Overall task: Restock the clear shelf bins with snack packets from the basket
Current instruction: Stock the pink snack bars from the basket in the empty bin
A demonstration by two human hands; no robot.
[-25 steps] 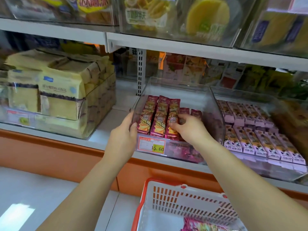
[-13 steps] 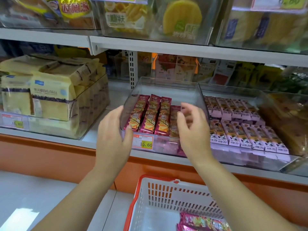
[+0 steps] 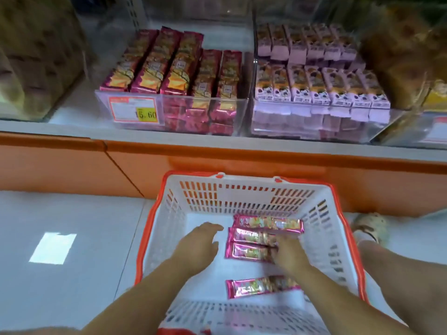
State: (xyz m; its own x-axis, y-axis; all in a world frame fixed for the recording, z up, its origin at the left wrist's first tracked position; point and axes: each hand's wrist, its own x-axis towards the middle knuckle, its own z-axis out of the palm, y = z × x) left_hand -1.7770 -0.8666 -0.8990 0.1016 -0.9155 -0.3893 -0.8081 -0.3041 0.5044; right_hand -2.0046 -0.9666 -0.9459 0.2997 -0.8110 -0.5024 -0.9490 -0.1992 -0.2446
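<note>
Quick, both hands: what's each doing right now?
Left hand: open, holding nothing.
Right hand: on the pink packets in the basket; grip cannot be told.

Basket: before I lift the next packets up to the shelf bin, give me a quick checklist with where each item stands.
1. Stock in the basket: ok, four pink packets show on its floor.
2. Right hand has a grip: cannot tell; it lies over the middle two packets, fingers blurred.
3. Left hand free: ok, open, holding nothing, beside the packets.
4. Room in the bin: ok, its two right rows sit lower than the three left ones.
5. Same product as in the bin: cannot tell; both are pink, but the print is too blurred.
</note>
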